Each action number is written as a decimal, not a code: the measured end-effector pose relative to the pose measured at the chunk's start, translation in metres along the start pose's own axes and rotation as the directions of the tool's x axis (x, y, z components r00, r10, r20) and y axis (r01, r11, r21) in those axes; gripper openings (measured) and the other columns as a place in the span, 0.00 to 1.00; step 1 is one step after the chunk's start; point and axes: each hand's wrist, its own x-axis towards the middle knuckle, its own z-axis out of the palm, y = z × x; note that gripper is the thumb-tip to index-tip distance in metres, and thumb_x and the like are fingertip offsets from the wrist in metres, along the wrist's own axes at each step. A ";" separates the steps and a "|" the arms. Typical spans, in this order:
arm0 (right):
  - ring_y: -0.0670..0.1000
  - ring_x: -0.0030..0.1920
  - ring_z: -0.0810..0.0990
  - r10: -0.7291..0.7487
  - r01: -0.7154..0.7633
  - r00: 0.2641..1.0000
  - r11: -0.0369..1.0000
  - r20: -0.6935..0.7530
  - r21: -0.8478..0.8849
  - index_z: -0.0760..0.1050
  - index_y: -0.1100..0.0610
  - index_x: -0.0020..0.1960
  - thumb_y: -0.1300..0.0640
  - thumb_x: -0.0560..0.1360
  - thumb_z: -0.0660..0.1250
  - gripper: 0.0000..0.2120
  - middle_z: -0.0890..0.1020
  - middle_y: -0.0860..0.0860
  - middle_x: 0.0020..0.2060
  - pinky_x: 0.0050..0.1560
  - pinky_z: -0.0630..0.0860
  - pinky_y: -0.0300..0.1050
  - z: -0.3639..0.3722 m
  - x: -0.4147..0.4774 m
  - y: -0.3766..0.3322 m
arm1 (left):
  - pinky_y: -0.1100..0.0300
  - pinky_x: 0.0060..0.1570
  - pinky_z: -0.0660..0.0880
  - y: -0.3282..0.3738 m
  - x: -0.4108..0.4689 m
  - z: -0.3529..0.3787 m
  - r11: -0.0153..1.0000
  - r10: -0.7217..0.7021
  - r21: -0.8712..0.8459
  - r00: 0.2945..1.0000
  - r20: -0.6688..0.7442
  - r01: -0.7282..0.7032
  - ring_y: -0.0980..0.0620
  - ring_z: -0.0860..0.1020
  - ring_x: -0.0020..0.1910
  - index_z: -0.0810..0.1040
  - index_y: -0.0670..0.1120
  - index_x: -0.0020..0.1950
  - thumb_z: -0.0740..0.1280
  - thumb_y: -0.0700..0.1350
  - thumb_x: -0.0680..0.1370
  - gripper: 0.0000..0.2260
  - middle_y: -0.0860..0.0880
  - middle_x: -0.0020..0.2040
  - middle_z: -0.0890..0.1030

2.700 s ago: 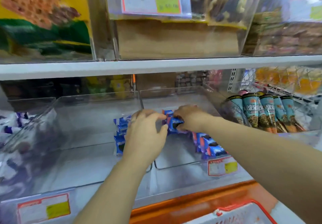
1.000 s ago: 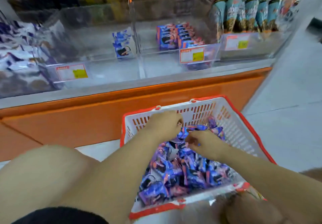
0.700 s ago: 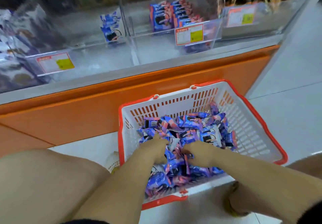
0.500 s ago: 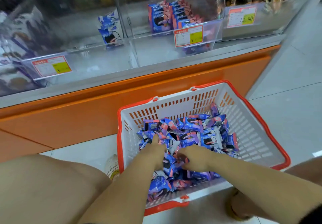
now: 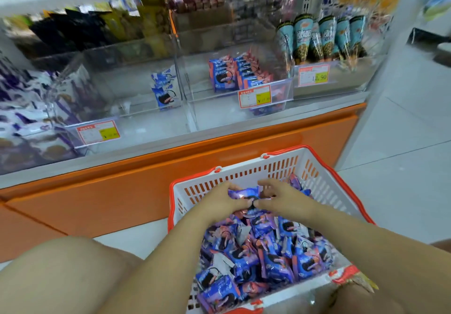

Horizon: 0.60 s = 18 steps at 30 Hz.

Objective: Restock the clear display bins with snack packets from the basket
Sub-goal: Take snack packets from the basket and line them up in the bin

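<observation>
Gripping snack packets (image 5: 244, 194), left hand (image 5: 219, 201) and right hand (image 5: 284, 197); tag (image 5: 313, 77) "12,90"

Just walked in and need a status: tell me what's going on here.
Someone crouching holds blue snack packets between the left hand and right hand, just above the pile in the basket. The middle clear bin is only partly stocked; the bin to its left holds a few packets.
</observation>
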 end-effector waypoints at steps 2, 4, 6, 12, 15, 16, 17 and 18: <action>0.54 0.53 0.82 0.028 0.003 0.994 0.958 -0.104 0.286 0.65 0.52 0.73 0.52 0.75 0.72 0.29 0.78 0.54 0.62 0.56 0.80 0.53 -0.015 -0.009 -0.018 | 0.61 0.43 0.71 0.020 -0.005 -0.007 0.972 0.044 -0.224 0.993 -0.106 -0.067 0.55 0.77 0.49 0.73 0.51 0.63 0.74 0.55 0.73 0.22 0.52 0.57 0.76; 0.54 0.52 0.83 0.027 0.040 0.991 0.877 -0.132 0.479 0.72 0.55 0.67 0.53 0.74 0.74 0.24 0.80 0.56 0.59 0.59 0.79 0.58 -0.027 -0.018 -0.035 | 0.61 0.42 0.72 0.038 -0.011 -0.010 0.901 0.070 -0.414 0.985 -0.159 -0.131 0.52 0.81 0.47 0.75 0.49 0.62 0.75 0.53 0.73 0.22 0.49 0.56 0.81; 0.53 0.53 0.83 -0.034 0.092 0.993 0.840 -0.117 0.535 0.77 0.54 0.61 0.52 0.74 0.73 0.17 0.83 0.55 0.56 0.58 0.79 0.54 -0.034 -0.030 -0.054 | 0.61 0.43 0.74 0.055 -0.018 -0.013 0.817 0.101 -0.544 0.977 -0.189 -0.190 0.52 0.82 0.46 0.75 0.48 0.62 0.75 0.50 0.74 0.20 0.46 0.56 0.83; 0.47 0.49 0.84 -0.235 0.281 0.959 0.852 -0.157 0.441 0.79 0.52 0.60 0.51 0.76 0.70 0.14 0.85 0.49 0.51 0.53 0.76 0.46 -0.043 -0.052 -0.094 | 0.55 0.54 0.76 0.091 -0.047 -0.022 0.583 0.224 -0.771 0.963 -0.153 -0.258 0.54 0.82 0.45 0.74 0.43 0.62 0.66 0.44 0.80 0.12 0.46 0.50 0.84; 0.50 0.56 0.83 -0.299 0.347 0.937 0.861 -0.181 0.371 0.78 0.52 0.61 0.54 0.77 0.69 0.13 0.85 0.50 0.53 0.52 0.77 0.46 -0.051 -0.054 -0.106 | 0.44 0.66 0.72 0.099 -0.057 -0.035 0.546 0.273 -0.798 0.955 -0.117 -0.254 0.42 0.80 0.60 0.73 0.43 0.65 0.64 0.47 0.81 0.14 0.39 0.60 0.81; 0.50 0.56 0.83 -0.318 0.365 0.929 0.868 -0.189 0.337 0.77 0.52 0.61 0.56 0.77 0.69 0.12 0.85 0.50 0.53 0.53 0.78 0.47 -0.055 -0.056 -0.111 | 0.43 0.66 0.73 0.102 -0.058 -0.040 0.568 0.280 -0.777 0.951 -0.127 -0.271 0.41 0.80 0.61 0.74 0.44 0.65 0.64 0.47 0.81 0.13 0.39 0.60 0.81; 0.51 0.55 0.83 -0.334 0.380 0.921 0.881 -0.198 0.283 0.77 0.51 0.61 0.56 0.77 0.69 0.12 0.85 0.49 0.52 0.55 0.79 0.49 -0.060 -0.055 -0.117 | 0.45 0.64 0.74 0.104 -0.058 -0.047 0.621 0.285 -0.721 0.945 -0.157 -0.307 0.44 0.81 0.59 0.75 0.47 0.63 0.64 0.49 0.81 0.13 0.41 0.59 0.82; 0.51 0.54 0.84 -0.351 0.391 0.913 0.898 -0.206 0.201 0.77 0.51 0.61 0.56 0.77 0.69 0.12 0.85 0.49 0.51 0.58 0.79 0.51 -0.065 -0.054 -0.123 | 0.48 0.61 0.76 0.107 -0.057 -0.053 0.685 0.294 -0.636 0.934 -0.202 -0.354 0.47 0.82 0.57 0.76 0.49 0.62 0.65 0.51 0.81 0.12 0.44 0.58 0.83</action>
